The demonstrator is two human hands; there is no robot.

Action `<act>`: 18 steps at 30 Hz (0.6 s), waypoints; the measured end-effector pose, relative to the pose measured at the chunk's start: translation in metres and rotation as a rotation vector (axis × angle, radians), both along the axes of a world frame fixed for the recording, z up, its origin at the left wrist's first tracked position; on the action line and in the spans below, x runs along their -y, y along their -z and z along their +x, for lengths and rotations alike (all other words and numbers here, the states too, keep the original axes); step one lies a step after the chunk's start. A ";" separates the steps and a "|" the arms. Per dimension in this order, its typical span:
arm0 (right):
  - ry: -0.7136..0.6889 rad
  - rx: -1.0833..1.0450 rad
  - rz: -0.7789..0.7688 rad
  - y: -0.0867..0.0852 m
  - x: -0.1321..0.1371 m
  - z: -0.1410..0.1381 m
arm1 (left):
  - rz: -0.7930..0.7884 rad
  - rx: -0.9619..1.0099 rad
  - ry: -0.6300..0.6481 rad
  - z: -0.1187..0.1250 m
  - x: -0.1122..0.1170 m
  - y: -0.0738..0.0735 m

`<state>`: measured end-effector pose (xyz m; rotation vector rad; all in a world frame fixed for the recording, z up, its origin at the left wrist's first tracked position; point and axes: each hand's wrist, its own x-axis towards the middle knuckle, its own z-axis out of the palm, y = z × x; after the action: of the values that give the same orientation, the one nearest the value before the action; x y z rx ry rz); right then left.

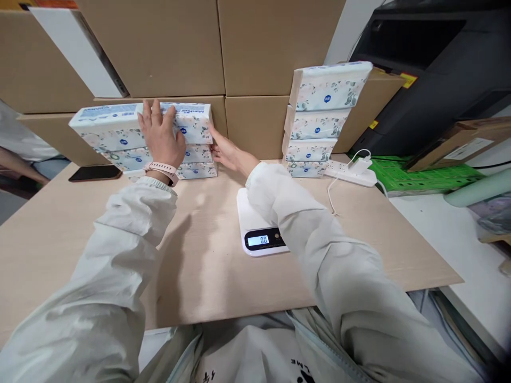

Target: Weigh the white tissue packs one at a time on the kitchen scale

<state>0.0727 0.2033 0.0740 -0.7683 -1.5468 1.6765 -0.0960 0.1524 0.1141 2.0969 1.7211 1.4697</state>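
Observation:
A stack of floral-printed tissue packs (115, 127) stands at the back left of the wooden table (207, 255). My left hand (159, 135) lies flat over the front of the top pack, fingers spread. My right hand (225, 151) presses against the right end of the same stack, fingers stretched out. A second, taller stack of tissue packs (323, 117) stands to the right. A white kitchen scale (259, 234) reading 0.0 sits in front, partly under my right sleeve, with nothing on it.
Cardboard boxes (179, 48) wall the back of the table. A black phone (95, 173) lies at the left. A white power strip (351, 173) with a cable, a green mat (419, 178) and a black machine (431, 69) are on the right. Another person's arm (19, 165) shows far left.

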 end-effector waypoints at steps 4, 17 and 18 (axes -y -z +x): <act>0.062 0.156 0.094 -0.016 0.043 0.039 | 0.037 0.048 0.059 0.009 0.003 0.000; 1.387 0.241 0.664 -0.070 0.041 0.313 | 0.056 0.023 0.378 0.148 -0.019 -0.036; 1.362 0.252 0.592 -0.068 0.035 0.320 | 0.067 0.039 0.398 0.152 -0.017 -0.035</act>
<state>0.3929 0.1683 0.1419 -1.2734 -1.0555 0.1280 0.0560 0.1697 0.1492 2.2551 1.1624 1.4485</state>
